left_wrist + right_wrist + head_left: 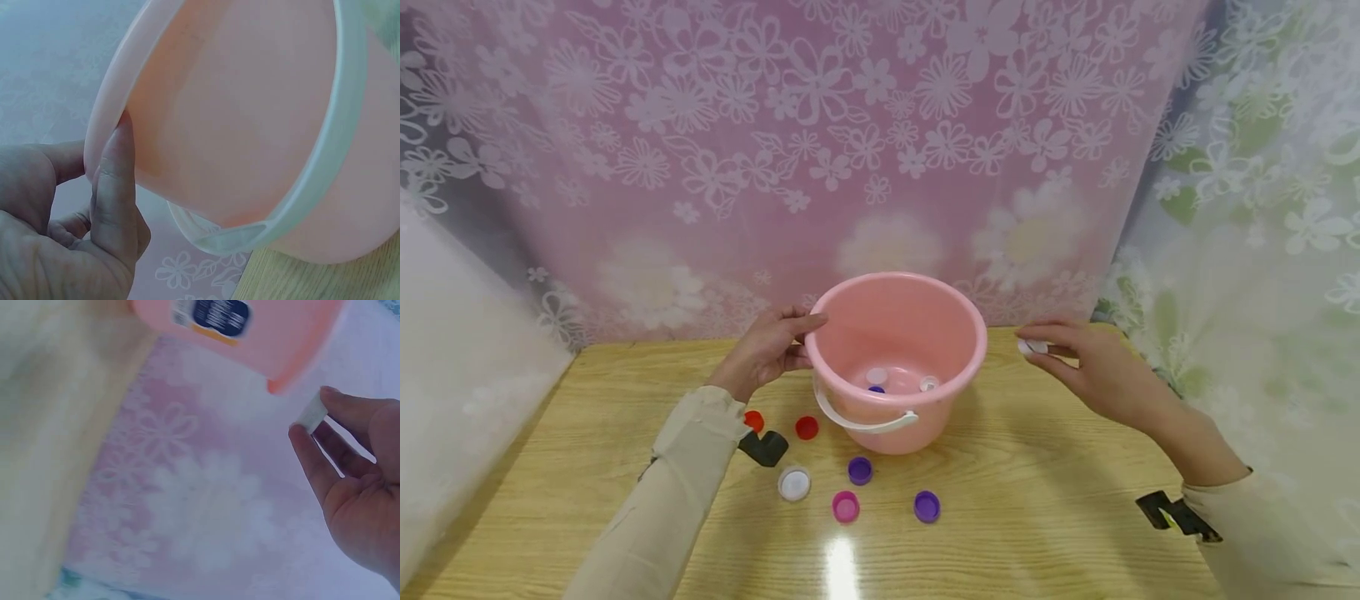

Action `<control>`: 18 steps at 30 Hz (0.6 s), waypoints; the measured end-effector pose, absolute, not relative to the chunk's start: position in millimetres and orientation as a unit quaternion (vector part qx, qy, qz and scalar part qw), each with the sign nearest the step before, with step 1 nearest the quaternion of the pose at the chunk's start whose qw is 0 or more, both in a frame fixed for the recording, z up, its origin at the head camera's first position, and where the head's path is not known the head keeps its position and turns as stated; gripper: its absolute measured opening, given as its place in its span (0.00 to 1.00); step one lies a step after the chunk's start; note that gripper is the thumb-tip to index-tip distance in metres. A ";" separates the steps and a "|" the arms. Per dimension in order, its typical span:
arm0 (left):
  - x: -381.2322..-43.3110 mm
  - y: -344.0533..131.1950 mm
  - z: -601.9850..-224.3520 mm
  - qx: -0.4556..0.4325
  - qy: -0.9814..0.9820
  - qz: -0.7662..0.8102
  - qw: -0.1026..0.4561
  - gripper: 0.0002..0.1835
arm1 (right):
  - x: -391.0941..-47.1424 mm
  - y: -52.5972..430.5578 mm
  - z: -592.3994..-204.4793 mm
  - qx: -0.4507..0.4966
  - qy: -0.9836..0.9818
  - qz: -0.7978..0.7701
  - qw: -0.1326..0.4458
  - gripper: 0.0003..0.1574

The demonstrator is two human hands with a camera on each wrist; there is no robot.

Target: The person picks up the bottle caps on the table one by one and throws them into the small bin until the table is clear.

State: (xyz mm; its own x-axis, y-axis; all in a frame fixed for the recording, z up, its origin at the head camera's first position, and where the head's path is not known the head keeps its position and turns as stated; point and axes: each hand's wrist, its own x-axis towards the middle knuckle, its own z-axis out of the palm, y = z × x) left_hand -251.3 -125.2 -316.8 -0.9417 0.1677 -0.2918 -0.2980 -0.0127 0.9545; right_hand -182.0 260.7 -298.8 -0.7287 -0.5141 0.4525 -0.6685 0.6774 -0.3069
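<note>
A pink bucket (891, 333) with a white handle (865, 425) stands on the wooden table, its opening facing me. At its left side, my left hand (771, 350) grips the rim between thumb and fingers; the left wrist view shows the thumb (115, 181) on the rim. Right of the bucket, my right hand (1090, 367) pinches a white bottle cap (1032, 346) between thumb and fingertips, apart from the rim. The same cap (312, 412) shows edge-on in the right wrist view. Inside the bucket lie a few caps, among them a white one (929, 383) and a purple one (876, 389).
Several caps lie on the table (1015, 533) before the bucket: a red one (807, 427), an orange-red one (753, 421) by the left wrist, a white one (794, 483), a pink one (846, 507) and two purple ones (927, 506). A flowered pink curtain (760, 167) hangs behind.
</note>
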 end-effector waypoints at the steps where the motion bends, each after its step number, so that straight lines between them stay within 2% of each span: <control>1: -251.3 -125.0 -316.9 -0.048 0.683 0.710 0.164 0.18 | -183.7 259.7 -293.1 0.331 -0.897 0.230 0.180 0.20; 6: -250.9 -124.8 -316.6 -0.048 0.684 0.709 0.164 0.19 | -195.4 244.4 -272.6 0.343 -0.883 0.246 0.205 0.21; 18: -249.9 -125.7 -315.1 -0.041 0.686 0.708 0.165 0.21 | -216.0 202.6 -265.2 0.361 -0.872 0.286 0.165 0.18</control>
State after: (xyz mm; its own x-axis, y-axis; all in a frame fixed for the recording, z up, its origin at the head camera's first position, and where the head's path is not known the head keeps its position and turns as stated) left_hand -249.9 -125.7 -315.1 -0.9419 0.1781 -0.2847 -0.2902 -0.0051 0.9569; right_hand -216.0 202.6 -265.2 -0.6846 -0.5356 0.4944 -0.7244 0.5753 -0.3799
